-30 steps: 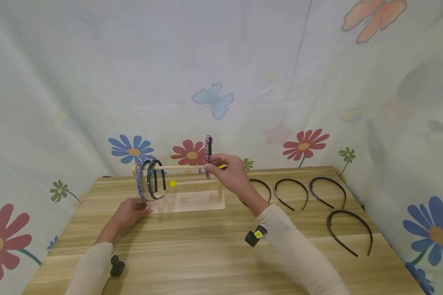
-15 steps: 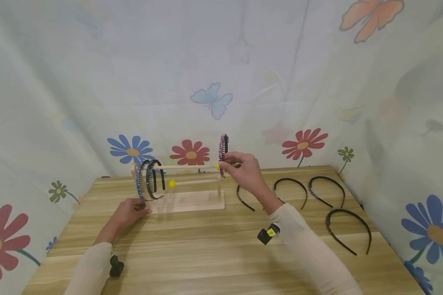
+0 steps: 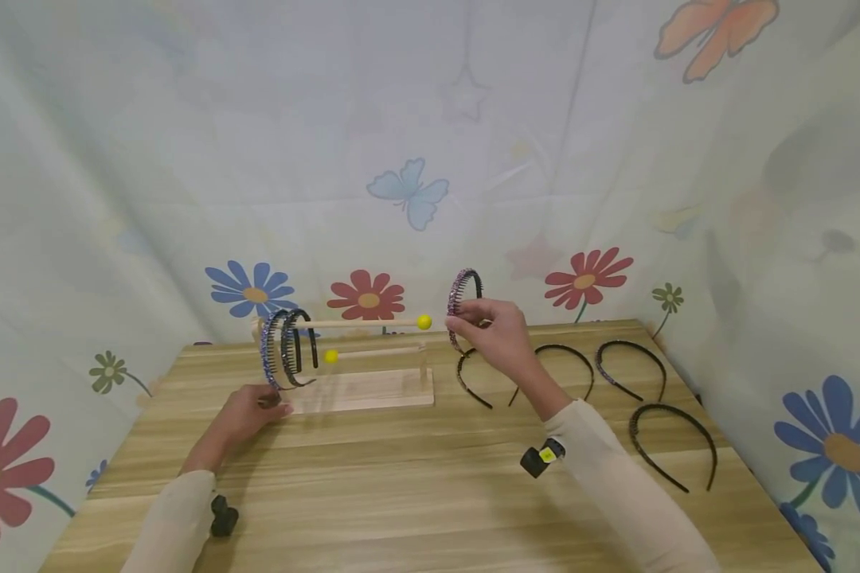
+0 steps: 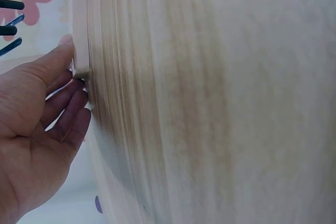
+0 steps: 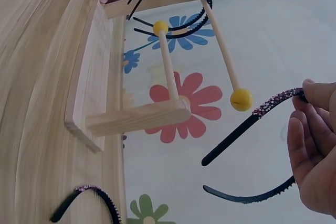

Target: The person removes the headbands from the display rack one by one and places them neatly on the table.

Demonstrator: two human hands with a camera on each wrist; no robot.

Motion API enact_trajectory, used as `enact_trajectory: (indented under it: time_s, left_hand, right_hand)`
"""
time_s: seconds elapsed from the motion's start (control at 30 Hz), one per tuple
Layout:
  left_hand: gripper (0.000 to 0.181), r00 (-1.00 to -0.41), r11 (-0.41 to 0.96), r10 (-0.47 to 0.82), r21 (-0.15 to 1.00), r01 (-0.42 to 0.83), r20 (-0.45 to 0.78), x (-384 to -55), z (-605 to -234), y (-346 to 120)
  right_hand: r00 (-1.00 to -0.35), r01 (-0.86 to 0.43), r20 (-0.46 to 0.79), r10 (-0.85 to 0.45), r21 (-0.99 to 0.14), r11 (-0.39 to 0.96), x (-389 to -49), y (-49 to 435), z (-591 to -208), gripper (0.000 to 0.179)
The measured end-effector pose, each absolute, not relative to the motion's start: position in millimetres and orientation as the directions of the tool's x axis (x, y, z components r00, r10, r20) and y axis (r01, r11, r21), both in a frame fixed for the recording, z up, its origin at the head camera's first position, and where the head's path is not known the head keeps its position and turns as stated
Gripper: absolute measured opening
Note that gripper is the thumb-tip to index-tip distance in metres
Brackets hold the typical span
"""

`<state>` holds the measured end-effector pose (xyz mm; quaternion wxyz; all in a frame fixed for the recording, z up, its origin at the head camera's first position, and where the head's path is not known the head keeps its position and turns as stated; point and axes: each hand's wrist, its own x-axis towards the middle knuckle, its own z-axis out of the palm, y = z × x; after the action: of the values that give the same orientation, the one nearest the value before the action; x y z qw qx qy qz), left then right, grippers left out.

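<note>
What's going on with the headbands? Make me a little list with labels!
right hand: pinches a sparkly headband in the air, just past the yellow ball at the tip of the upper rod
left hand: rests against the corner of the stand's wooden base
on the stand: two headbands hang at the left end of the upper rod
on the table: four headbands lie flat to the right of the stand
backdrop: cloth printed with flowers and butterflies
</note>
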<state>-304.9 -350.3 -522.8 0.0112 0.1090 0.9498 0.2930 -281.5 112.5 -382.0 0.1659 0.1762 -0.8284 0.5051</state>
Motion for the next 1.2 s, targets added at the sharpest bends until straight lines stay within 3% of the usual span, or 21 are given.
enact_trajectory:
  time_s: [0.73, 1.2]
  left_hand:
    - [0.038, -0.976, 0.811, 0.216, 0.55, 0.199, 0.035, -306.0, -522.9, -351.1]
    - [0.04, -0.977, 0.808, 0.212, 0.557, 0.193, 0.031, -306.5, -525.0, -352.3]
  right_hand:
    - [-0.964, -0.246, 0.263, -0.038, -0.826, 0.507, -263.8, 166.7, -413.4, 0.04]
    - [-0.979, -0.139, 0.2, 0.034, -0.783, 0.606, -247.9, 203.4, -453.3, 0.03]
